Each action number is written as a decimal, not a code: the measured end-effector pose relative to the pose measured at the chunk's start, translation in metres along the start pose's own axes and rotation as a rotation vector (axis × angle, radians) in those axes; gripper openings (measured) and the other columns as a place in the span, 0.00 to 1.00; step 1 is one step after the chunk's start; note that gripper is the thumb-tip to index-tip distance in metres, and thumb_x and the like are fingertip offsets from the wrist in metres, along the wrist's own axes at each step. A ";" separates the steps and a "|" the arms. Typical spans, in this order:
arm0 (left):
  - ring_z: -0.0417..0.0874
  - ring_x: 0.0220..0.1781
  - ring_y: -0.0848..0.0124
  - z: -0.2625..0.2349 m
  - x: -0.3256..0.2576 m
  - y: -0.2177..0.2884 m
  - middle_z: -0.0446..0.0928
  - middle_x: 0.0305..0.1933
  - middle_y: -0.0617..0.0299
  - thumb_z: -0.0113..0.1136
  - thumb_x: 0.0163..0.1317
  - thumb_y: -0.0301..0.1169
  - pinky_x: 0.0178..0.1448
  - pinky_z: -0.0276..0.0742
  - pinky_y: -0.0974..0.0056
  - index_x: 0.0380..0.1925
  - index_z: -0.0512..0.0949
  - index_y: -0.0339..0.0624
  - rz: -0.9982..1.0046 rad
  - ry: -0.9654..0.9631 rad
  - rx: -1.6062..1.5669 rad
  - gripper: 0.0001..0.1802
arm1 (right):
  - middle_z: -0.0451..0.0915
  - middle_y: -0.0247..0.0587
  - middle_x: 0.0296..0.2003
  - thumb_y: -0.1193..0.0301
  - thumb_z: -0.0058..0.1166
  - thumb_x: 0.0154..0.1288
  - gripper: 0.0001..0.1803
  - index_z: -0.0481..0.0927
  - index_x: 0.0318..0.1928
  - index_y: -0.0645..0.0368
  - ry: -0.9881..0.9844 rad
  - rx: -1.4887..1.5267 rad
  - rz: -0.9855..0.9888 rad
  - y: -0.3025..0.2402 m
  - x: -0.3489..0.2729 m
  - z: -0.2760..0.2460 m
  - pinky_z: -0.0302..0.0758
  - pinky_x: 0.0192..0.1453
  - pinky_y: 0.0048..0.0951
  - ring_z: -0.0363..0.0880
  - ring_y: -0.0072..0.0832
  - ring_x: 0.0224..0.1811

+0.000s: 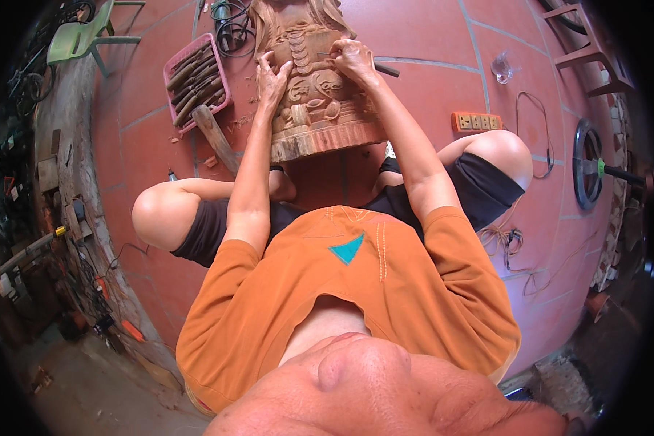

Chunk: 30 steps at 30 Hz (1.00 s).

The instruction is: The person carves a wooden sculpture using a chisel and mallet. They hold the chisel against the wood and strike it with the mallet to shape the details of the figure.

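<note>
Red tiled floor (429, 94) w/ pale grout lines is filling the workshop view, clutter running along the 9 o'clock edge and a green plastic chair (80, 36) sitting at 11 o'clock. The carved wooden block (316, 94) is standing on the floor at 12 o'clock, between the person's bent knees, its relief of scales and scrolls facing up toward the camera. The left hand (272, 76) is lying flat on the carving's left flank, fingers spread and pressing down, steadying it. The right hand (352, 58) is resting on the upper right of the relief, fingers curled together and pinching a thin carving tool (385, 70) whose dark handle end is sticking out toward 3 o'clock; the cutting tip is hidden, so can't tell exactly where it's biting. A pink tray of chisels (196, 80) is lying just beside the block at 10 o'clock, w/ a wooden mallet (214, 134) below it, and an orange power strip (476, 121) is lying at 2 o'clock, well apart. To do this cut well, I'd judge: keep the left palm braced hard so the block isn't rocking, keep those spread fingers behind the edge's path, take shallow passes following the scroll's curve, and let the wrist pivot rather than pushing from the shoulder.
</note>
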<state>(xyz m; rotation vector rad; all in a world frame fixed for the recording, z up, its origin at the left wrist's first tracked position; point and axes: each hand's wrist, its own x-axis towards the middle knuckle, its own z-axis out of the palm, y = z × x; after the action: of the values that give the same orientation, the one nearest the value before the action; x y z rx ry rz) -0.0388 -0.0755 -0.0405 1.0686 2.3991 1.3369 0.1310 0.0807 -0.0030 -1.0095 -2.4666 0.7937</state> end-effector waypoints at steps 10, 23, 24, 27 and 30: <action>0.82 0.56 0.46 -0.001 -0.003 0.002 0.73 0.58 0.37 0.73 0.58 0.45 0.59 0.81 0.50 0.63 0.68 0.42 -0.011 0.009 -0.001 0.38 | 0.87 0.42 0.36 0.72 0.54 0.59 0.09 0.88 0.34 0.51 -0.019 0.012 -0.141 -0.007 0.001 0.000 0.80 0.48 0.44 0.86 0.44 0.42; 0.82 0.56 0.47 0.001 0.000 -0.004 0.74 0.58 0.37 0.73 0.58 0.45 0.58 0.81 0.50 0.63 0.68 0.42 -0.001 0.019 -0.016 0.37 | 0.88 0.42 0.38 0.68 0.60 0.60 0.09 0.89 0.39 0.49 -0.080 0.094 -0.051 -0.007 0.000 -0.002 0.81 0.48 0.40 0.87 0.41 0.44; 0.82 0.56 0.47 0.001 0.000 -0.001 0.74 0.58 0.37 0.73 0.58 0.45 0.58 0.81 0.50 0.63 0.68 0.42 -0.006 0.010 -0.002 0.37 | 0.87 0.42 0.38 0.68 0.59 0.60 0.08 0.89 0.39 0.49 -0.054 0.073 -0.073 -0.006 0.000 -0.001 0.81 0.48 0.41 0.87 0.41 0.44; 0.82 0.56 0.47 0.000 -0.002 0.003 0.74 0.58 0.38 0.73 0.58 0.45 0.58 0.80 0.50 0.63 0.68 0.42 -0.031 -0.001 -0.011 0.38 | 0.87 0.43 0.38 0.70 0.58 0.59 0.07 0.88 0.36 0.50 0.005 0.039 -0.124 -0.004 0.001 0.003 0.81 0.49 0.44 0.86 0.43 0.44; 0.82 0.56 0.47 -0.001 -0.002 0.002 0.74 0.58 0.38 0.73 0.57 0.45 0.59 0.80 0.50 0.63 0.68 0.42 -0.032 0.005 -0.008 0.38 | 0.86 0.44 0.38 0.72 0.56 0.57 0.07 0.87 0.32 0.51 0.053 0.071 -0.133 -0.007 0.001 0.009 0.80 0.49 0.47 0.85 0.45 0.44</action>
<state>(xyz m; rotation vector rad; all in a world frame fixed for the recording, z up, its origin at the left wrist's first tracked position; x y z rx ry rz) -0.0367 -0.0768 -0.0388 1.0216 2.4020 1.3399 0.1223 0.0742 -0.0059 -0.8218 -2.4138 0.7956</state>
